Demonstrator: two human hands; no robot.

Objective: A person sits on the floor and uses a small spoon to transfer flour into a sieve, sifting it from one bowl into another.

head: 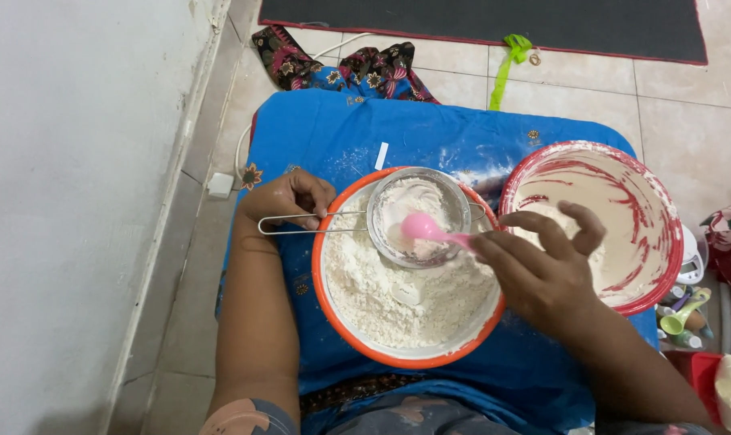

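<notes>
Sieve (418,216), light and rigid: left hand (289,200) fingers pinch its wire handle at nine o'clock; right hand (543,270) fingers grip pink spoon (430,230).

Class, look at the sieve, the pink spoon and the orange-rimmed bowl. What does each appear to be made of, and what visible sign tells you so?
Sieve: metal, likely steel; shiny silver rim and thin wire handle held by the left hand.
Pink spoon: probably plastic; smooth, evenly coloured, slightly glossy, held by the right hand.
Orange-rimmed bowl: probably plastic or melamine; uniform bright rim with a white inside, though flour hides much of it.
</notes>
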